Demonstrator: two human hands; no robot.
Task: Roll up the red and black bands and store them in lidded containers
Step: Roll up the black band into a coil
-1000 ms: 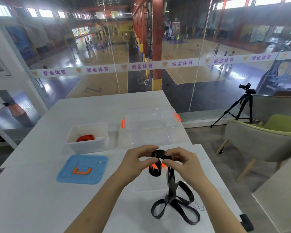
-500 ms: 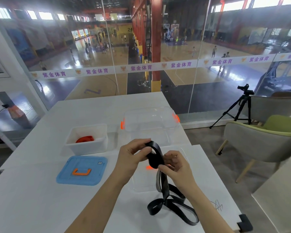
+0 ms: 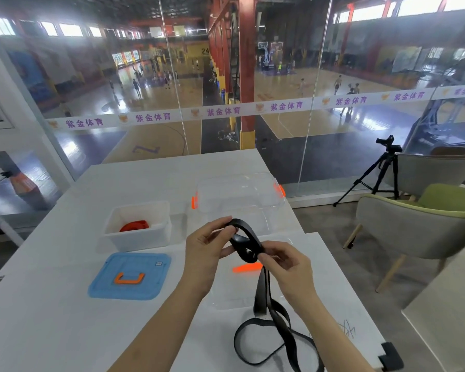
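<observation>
Black band [image 3: 246,245] loops wider than a second ago: my left fingers [image 3: 218,229] pinch the coil's top, my right fingers [image 3: 277,254] clamp it lower, and the tail trails on the tabletop [image 3: 65,331] below. Rolling has barely begun.

black band [image 3: 261,294]: plain black | red band [image 3: 134,226]: solid red, inside white tub [image 3: 137,240] | lid [image 3: 105,285]: light blue, orange handle [image 3: 129,281] | clear container [image 3: 239,189]: see-through, orange clips [image 3: 194,202] | table [image 3: 51,318]: plain white | chair [image 3: 403,226]: grey shell, green cushion [image 3: 448,197] | tripod [image 3: 384,167]: black | window strip [image 3: 180,115]: white with purple characters, orange emblems
</observation>
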